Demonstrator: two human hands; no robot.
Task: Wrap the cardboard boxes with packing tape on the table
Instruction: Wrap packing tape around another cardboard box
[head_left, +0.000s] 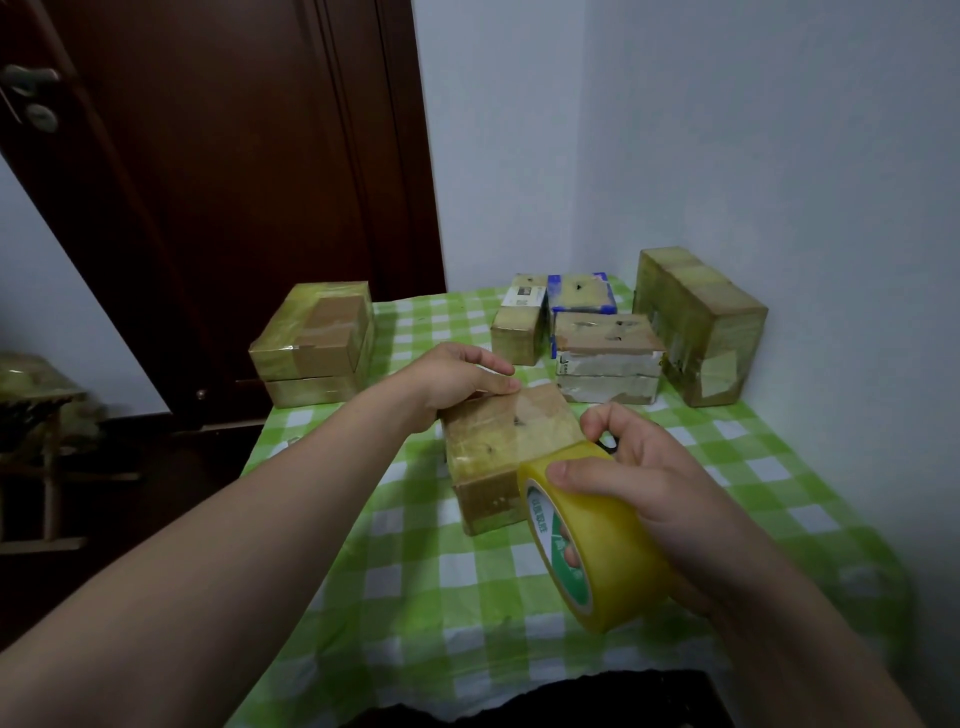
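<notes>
Right grip (623, 493): nearest; fingers and thumb curled round the translucent yellow roll of packing tape (597, 540); the roll is tilted, its printed core facing left, its far edge touching the box just beyond
Box in work: brown cardboard box (509, 447) lies flat on the green-and-white checked counter (441, 597), between the two grips; glossy tape shows over its left part; the rest of the top and the lower near end look like bare card, so this one seems partly wrapped
Left grip (457, 379): on the far side of that box; fingers fairly straight, laid on its far left corner, pressing rather than clasping; holds nothing
Left of the left grip: two stacked tape-glazed cartons (317, 343); both look wrapped
Beyond both grips: small taped box (519, 322), blue-topped box (582, 293), white-sided box (608, 358), tall taped carton (696, 322); most shine with tape
Progress: probably late; the box in work seems the main one left
</notes>
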